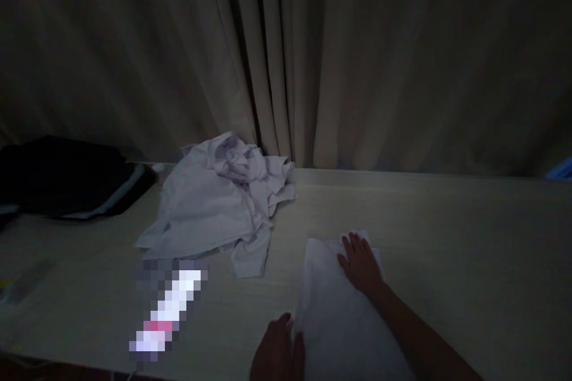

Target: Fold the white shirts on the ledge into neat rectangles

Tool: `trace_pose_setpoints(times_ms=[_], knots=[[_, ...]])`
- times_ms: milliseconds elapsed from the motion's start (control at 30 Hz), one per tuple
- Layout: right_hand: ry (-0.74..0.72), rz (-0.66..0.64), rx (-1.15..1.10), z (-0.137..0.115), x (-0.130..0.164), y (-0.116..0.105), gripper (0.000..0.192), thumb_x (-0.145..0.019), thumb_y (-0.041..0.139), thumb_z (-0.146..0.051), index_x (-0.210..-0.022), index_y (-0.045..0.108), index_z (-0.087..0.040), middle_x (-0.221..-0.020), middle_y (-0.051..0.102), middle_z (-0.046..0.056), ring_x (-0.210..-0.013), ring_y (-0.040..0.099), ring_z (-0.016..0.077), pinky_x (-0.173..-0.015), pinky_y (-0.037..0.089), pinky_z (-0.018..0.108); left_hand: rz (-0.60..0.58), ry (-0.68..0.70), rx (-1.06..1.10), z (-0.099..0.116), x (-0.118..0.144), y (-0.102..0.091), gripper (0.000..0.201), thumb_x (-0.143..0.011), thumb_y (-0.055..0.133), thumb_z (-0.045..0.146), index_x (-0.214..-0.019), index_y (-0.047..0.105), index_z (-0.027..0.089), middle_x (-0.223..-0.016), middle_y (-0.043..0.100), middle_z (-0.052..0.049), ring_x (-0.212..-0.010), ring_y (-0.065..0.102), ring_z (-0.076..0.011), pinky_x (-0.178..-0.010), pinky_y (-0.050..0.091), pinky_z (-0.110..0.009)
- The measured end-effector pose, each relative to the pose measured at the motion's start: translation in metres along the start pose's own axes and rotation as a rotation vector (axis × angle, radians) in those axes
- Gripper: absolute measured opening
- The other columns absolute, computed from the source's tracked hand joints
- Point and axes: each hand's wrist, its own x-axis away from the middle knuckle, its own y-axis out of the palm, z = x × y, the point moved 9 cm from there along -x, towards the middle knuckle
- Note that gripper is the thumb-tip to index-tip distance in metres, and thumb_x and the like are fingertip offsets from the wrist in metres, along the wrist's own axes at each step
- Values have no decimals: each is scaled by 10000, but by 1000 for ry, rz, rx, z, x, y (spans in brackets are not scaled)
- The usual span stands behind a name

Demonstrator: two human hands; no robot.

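A white folded garment (335,321) lies on the pale table in front of me, its lower part cut off by the bottom of the view. My right hand (361,263) rests flat on its far end, fingers spread and pointing away from me. At the garment's near left edge is my left hand (274,351), thumb on the cloth side and fingers on the outer side, with the edge of the fabric between them. The dim light hides the garment's exact kind and the finer folds.
A crumpled heap of white clothes (210,202) sits at the back left, a sleeve hanging toward me. Dark folded clothes (58,178) lie farther left. A blurred-out bright device (167,309) is nearer. Beige curtains (357,59) hang behind the table (482,262).
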Motion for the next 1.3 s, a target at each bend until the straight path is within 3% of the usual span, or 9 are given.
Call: trace_pose_setpoints(times_ms=[133,200,333,533,667,867,1000,1167,1300], knots=[[7,3,9,-1,-1,-1,591,-916,316,-466,-1369,383,-93,-1442,345,198,-1352,259,305,-1112,168,468,280,593,-191,91,-5,11,355,-859,413,318,-1153,569,197,-1090,674,-106,-1013,629,-221,-856,539,-380],[11,-1,-4,-2,-1,-1,583,-919,317,-455,-1372,377,-94,-1448,337,194,-1358,248,296,-1116,156,468,334,699,-317,107,-7,29,405,-857,439,357,-1205,540,174,-1199,634,-114,-1115,584,-246,-910,521,-405],[17,-6,-32,-1,1,-3,589,-923,298,-465,-1378,364,-97,-1464,307,189,-1374,210,286,-1119,134,475,330,693,-582,87,-19,52,577,-852,445,471,-1301,450,108,-1327,532,-165,-1238,483,-296,-961,479,-442],[65,13,-40,5,1,0,604,-911,314,-483,-1386,353,-113,-1477,283,179,-1383,161,314,-1117,116,503,258,667,-663,54,-16,53,640,-865,422,457,-1415,263,171,-1457,375,-125,-1346,333,-280,-1040,392,-470],[55,-3,-59,2,0,2,641,-900,328,-512,-1389,346,-98,-1484,261,184,-1386,148,315,-1118,121,512,211,693,-581,75,-33,52,540,-832,464,341,-1335,412,153,-1369,495,-140,-1298,408,-299,-1032,405,-497],[-7,65,-36,-8,11,-31,692,-904,311,-547,-1426,256,-97,-1510,144,190,-1400,39,299,-1128,117,508,212,742,-484,120,-100,54,456,-867,392,287,-1263,472,74,-1338,514,-183,-1277,435,-298,-1031,422,-468],[-15,13,-34,3,21,-25,700,-895,323,-567,-1417,284,-103,-1505,165,195,-1395,85,309,-1123,162,499,252,657,-488,110,-127,63,552,-873,403,415,-1296,428,61,-1362,473,-218,-1301,391,-330,-1037,390,-510],[-11,5,-44,16,25,-6,703,-886,344,-578,-1424,275,-131,-1509,181,171,-1395,100,302,-1120,184,503,247,679,-479,95,-130,74,617,-873,389,478,-1366,347,109,-1435,388,-190,-1349,313,-321,-1069,342,-504],[-36,36,-71,10,25,-12,658,-897,368,-520,-1416,289,-123,-1510,177,170,-1397,93,296,-1117,197,516,247,667,-494,101,-133,70,623,-870,393,488,-1358,361,101,-1429,397,-192,-1346,313,-330,-1075,327,-517]])
